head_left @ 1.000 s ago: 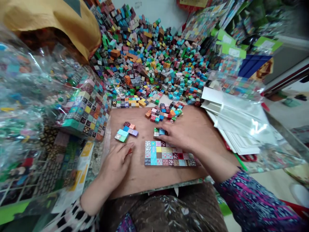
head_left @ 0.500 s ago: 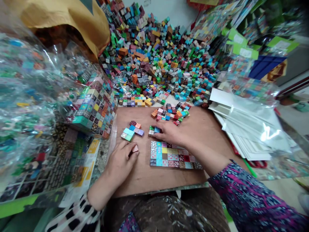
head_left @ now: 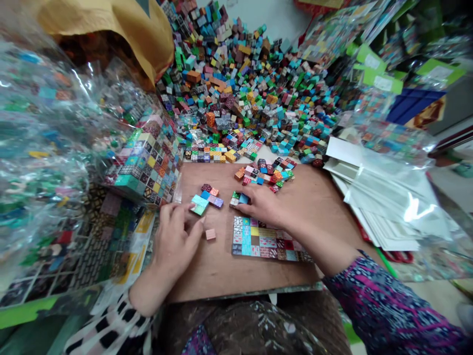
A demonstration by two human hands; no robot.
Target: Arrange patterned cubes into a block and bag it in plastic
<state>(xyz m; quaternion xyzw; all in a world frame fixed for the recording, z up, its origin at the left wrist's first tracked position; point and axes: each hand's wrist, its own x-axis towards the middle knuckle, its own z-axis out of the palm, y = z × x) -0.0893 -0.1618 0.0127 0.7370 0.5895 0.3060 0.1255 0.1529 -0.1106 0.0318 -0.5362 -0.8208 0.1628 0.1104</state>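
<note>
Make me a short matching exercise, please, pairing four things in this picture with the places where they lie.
Things:
1. Pink block
2. Mosaic slab
3. Big pile
4. White sheets

Places:
A. Beyond the board's far edge
B. Partly hidden by the right forearm
C. Along the board's right side
D. Beside the left hand

Pairs: 1-D; 2-B; 3-A; 4-C
</note>
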